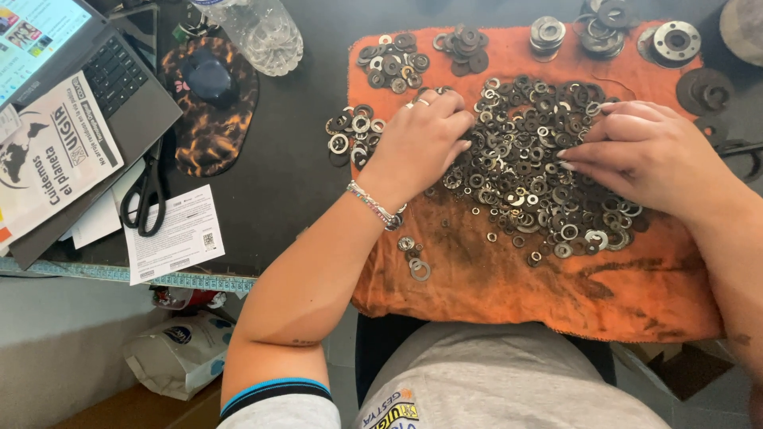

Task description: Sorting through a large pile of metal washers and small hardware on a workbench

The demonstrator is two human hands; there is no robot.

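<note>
You're mid-sort: your left hand and right hand rest curled, fingertips pinching into the washer heap on the orange cloth; next, lift one washer cleanly toward the small piles

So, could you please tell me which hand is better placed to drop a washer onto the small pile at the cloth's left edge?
Probably the left hand: it rests on the left side of the big washer heap, right beside the small pile. The right hand lies across the heap.
</note>
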